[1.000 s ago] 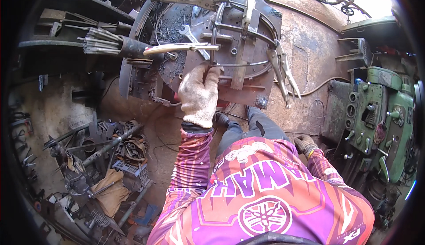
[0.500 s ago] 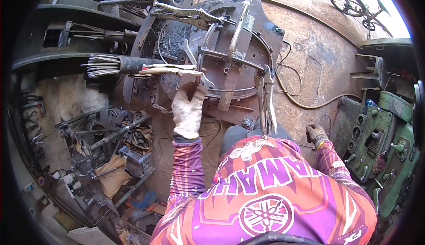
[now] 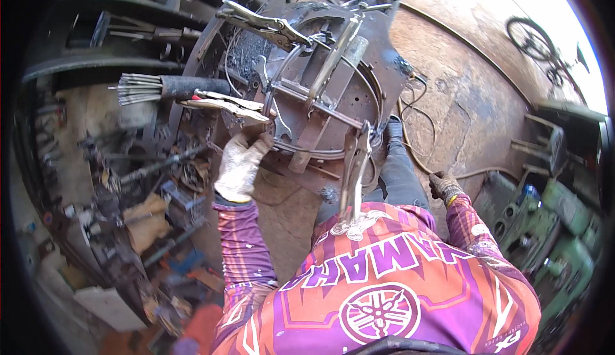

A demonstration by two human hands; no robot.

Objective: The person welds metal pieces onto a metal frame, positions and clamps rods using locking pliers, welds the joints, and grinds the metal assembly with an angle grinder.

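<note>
My left hand (image 3: 241, 168), in a pale, dirty work glove, is at the near left edge of the steel worktable (image 3: 333, 182). Its fingers curl at the near end of a frame of metal bars (image 3: 307, 93); what they grip there is hidden. Just above it are locking pliers (image 3: 224, 103) and an open-end wrench (image 3: 281, 128). Other locking pliers clamp the frame at the far left (image 3: 266, 25) and near right (image 3: 354, 169). Away from the table, at my right side, my right hand (image 3: 446, 187) is closed in a darker glove; its contents cannot be made out.
A tube of welding rods (image 3: 186, 87) lies left of the frame. A cable (image 3: 419, 153) runs over the floor at right, by my leg (image 3: 403, 169). Green machinery (image 3: 557, 207) stands at right, a bicycle (image 3: 538, 44) farther off. Scrap metal and tools crowd the left floor.
The view has tilted, and the table appears turned. My left hand sits lower and farther left, its fingers still at the frame. My leg now shows right of the table. My right hand stays closed.
</note>
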